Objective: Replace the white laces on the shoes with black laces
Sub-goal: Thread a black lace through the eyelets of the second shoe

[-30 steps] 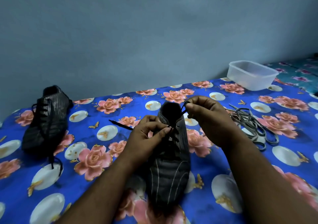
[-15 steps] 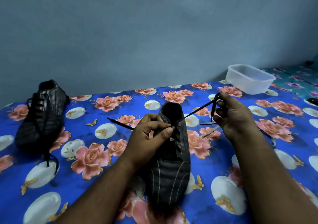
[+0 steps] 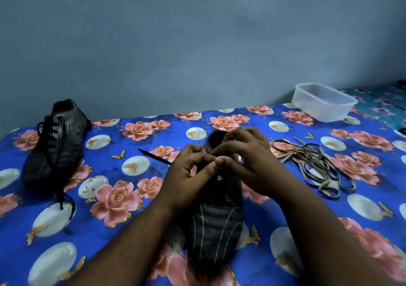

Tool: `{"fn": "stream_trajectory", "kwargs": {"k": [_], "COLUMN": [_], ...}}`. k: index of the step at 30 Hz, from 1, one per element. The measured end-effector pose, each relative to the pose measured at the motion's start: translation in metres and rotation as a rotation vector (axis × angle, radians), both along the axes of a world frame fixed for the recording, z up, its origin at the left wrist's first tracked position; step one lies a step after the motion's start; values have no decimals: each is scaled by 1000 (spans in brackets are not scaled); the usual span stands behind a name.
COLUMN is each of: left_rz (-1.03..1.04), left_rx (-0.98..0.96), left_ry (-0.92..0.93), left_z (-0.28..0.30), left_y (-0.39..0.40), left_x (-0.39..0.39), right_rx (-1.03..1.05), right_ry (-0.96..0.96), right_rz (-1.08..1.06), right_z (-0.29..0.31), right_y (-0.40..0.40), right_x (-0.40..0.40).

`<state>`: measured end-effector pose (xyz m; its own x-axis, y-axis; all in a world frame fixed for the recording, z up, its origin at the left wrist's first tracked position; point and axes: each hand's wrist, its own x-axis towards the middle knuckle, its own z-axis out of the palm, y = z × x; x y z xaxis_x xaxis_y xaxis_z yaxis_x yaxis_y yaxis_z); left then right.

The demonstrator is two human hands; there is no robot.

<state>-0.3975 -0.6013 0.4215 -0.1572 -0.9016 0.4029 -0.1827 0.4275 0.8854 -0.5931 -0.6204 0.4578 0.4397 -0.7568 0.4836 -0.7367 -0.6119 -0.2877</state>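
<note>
Dim bluish light, soft wide-angle blur

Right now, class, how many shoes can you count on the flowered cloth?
2. One shoe lies at the far left, already threaded with a black lace. The other shoe lies in the middle, under both hands. No others show.

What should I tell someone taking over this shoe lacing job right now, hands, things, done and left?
Left hand: fingers curled at the near shoe's upper eyelets, apparently pinching the black lace; one lace end trails left on the cloth.
Right hand: curled over the same spot, fingertips meeting the left's.
Far shoe, at left: already laced in black.
Old laces: heaped at right, out of both shoes.
Plastic tub: back right.
Left: finish the top eyelets on the near shoe.
</note>
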Motion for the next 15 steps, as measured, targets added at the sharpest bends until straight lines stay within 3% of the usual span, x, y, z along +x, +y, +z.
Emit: {"fn": "stream_trajectory", "kwargs": {"k": [15], "left_rz": [41], "left_rx": [-10], "left_ry": [-26], "left_z": [3], "left_y": [2], "left_x": [-2], "right_rx": [13], "right_ry": [-80], "right_rz": [150], "right_z": [5], "right_y": [-6], "right_x": [-20]}}
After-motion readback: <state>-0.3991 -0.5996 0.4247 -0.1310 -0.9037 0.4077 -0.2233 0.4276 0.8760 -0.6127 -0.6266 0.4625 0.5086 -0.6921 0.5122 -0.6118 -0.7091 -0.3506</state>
